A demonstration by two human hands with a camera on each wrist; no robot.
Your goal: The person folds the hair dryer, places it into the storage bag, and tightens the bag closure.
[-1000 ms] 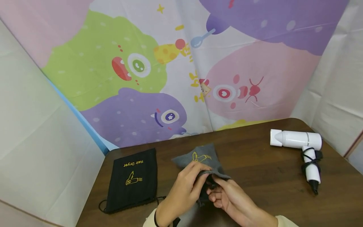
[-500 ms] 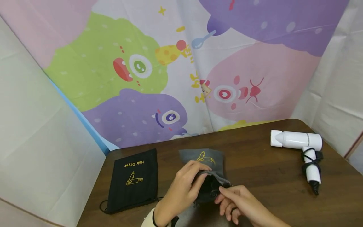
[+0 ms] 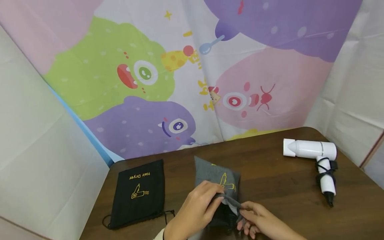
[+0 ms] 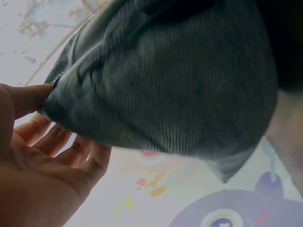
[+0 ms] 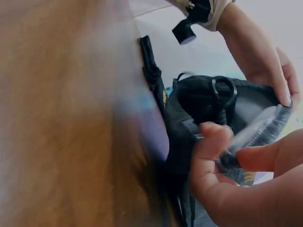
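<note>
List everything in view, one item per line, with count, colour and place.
Gray pouch: one, gray with yellow print, between both hands
Coiled piece: one, black, at the gray pouch's mouth
Black pouch: one, black with yellow print, flat on the table's left side
Hair dryer: one, white, on the table's right side
Cord: one, black, wound round the hair dryer's handle
Table: one, brown, under the pouches and dryer
Backdrop: one, multicoloured, behind the table
Side panels: two, whitish, either side
Sleeve: one, cream, left wrist
Strap: one, black, left wrist
Left hand: one, pinching the gray pouch's rim
Right hand: one, pinching the same rim
</note>
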